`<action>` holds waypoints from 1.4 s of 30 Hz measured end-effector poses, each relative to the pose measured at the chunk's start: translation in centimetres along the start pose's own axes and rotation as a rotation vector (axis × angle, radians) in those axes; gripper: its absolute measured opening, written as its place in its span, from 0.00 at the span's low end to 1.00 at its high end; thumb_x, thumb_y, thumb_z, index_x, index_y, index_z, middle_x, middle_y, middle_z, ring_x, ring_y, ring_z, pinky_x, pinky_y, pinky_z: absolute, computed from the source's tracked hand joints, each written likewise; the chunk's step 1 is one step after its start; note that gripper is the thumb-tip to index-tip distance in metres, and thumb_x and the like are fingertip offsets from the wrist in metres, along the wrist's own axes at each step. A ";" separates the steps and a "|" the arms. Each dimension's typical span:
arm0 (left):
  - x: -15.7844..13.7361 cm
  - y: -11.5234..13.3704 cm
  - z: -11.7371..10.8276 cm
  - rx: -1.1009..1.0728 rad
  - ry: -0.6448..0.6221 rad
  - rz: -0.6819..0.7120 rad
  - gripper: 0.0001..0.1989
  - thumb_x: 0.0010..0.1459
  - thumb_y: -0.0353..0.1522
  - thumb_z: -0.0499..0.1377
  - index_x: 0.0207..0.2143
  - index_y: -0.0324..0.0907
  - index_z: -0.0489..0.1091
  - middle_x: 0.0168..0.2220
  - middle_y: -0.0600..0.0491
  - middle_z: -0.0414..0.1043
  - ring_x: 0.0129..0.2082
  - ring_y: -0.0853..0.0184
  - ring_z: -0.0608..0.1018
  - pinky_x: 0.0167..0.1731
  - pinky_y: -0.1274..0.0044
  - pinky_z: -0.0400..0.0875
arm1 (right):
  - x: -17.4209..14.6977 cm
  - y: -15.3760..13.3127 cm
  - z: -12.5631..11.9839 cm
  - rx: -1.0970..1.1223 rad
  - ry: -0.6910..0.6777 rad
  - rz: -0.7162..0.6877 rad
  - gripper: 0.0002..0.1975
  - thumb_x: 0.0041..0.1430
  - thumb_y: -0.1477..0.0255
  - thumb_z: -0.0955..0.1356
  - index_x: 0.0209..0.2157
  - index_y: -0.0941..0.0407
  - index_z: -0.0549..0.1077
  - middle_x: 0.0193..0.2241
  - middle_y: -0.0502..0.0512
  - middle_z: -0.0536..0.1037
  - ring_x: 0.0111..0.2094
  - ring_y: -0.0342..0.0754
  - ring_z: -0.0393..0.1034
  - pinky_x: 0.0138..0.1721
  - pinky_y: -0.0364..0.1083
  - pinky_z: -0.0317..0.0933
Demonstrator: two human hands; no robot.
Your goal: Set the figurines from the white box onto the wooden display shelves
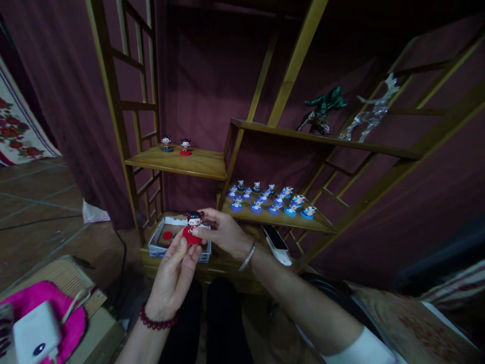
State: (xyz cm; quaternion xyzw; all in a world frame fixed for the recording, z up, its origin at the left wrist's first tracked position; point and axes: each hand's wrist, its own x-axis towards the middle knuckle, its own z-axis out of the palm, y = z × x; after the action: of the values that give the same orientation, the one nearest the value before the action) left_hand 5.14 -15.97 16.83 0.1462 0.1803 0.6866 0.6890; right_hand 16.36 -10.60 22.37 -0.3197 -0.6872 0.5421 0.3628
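In front of you stands a wooden shelf unit (288, 76) with slanting posts, set against a dark maroon curtain (212, 76). Its upper right shelf carries a green figure (322, 108) and a clear glass deer (373, 114) side by side; the left shelf (189, 162) holds two small dolls, one on a dark base (165, 143) and one on a red base (185, 146), close together. Lower and to the right, a board bears a cluster of little blue-based figurines (269, 199) in rows. On the bottom ledge sits an open white box (161, 247), with a white remote-like object (277, 245) lying well to its right. At the lower left corner, a white device (36, 333) rests on a pink cushion (71, 323). Your left hand (172, 275), with a red bead bracelet at the wrist, is partly curled, thumb and fingers raised to the red base of a small black-haired doll (193, 227). Your right hand (223, 232), wearing a silver bangle, pinches the same doll from the other side with fingers closed around it. The doll is upright, held between both hands just above the open box.
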 end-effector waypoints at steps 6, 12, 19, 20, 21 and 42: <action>0.1 0.1 -0.1 -0.020 0.028 0.027 0.12 0.48 0.25 0.59 0.38 0.42 0.71 0.38 0.52 0.73 0.34 0.72 0.74 0.37 0.80 0.70 | 0.2 0.4 0.9 0.052 0.080 -0.009 0.16 0.42 0.67 0.70 0.35 0.58 0.68 0.29 0.49 0.71 0.28 0.40 0.65 0.24 0.38 0.59; 0.2 0.5 -0.3 -0.018 0.062 0.030 0.11 0.46 0.24 0.60 0.35 0.42 0.71 0.38 0.53 0.73 0.34 0.73 0.74 0.37 0.82 0.70 | 0.5 0.8 1.5 0.062 0.090 -0.018 0.14 0.42 0.67 0.70 0.32 0.59 0.69 0.27 0.49 0.71 0.27 0.40 0.64 0.24 0.38 0.58; 0.2 0.9 -0.4 0.007 0.105 0.033 0.10 0.46 0.23 0.60 0.33 0.41 0.71 0.38 0.53 0.73 0.34 0.73 0.74 0.36 0.83 0.70 | 0.6 0.3 1.9 0.070 0.073 -0.006 0.12 0.43 0.68 0.70 0.31 0.60 0.70 0.26 0.48 0.72 0.26 0.39 0.65 0.29 0.40 0.60; 0.2 0.9 -0.4 0.003 0.108 0.038 0.10 0.46 0.24 0.60 0.33 0.41 0.71 0.37 0.52 0.73 0.34 0.73 0.74 0.36 0.83 0.70 | 0.6 0.2 2.0 0.054 0.075 -0.009 0.12 0.43 0.68 0.70 0.31 0.60 0.70 0.26 0.48 0.72 0.26 0.39 0.65 0.30 0.41 0.60; 0.3 0.9 -0.5 -0.003 0.110 0.043 0.09 0.46 0.24 0.60 0.33 0.41 0.71 0.37 0.52 0.73 0.35 0.73 0.74 0.36 0.83 0.70 | 0.6 0.2 2.0 0.034 0.081 -0.014 0.12 0.43 0.68 0.70 0.31 0.60 0.70 0.26 0.49 0.72 0.27 0.40 0.65 0.31 0.41 0.60; 1.6 4.3 0.6 0.081 -0.022 0.143 0.12 0.47 0.24 0.59 0.37 0.38 0.70 0.38 0.50 0.73 0.37 0.70 0.74 0.40 0.80 0.69 | 2.1 -0.1 2.7 0.066 0.073 -0.106 0.20 0.44 0.67 0.70 0.42 0.56 0.68 0.39 0.54 0.72 0.41 0.46 0.66 0.44 0.48 0.59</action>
State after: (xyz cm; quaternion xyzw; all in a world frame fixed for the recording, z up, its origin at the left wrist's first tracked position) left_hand 1.55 -14.32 19.26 0.1940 0.1896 0.7246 0.6335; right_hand 12.97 -10.22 22.42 -0.2904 -0.6712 0.5325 0.4261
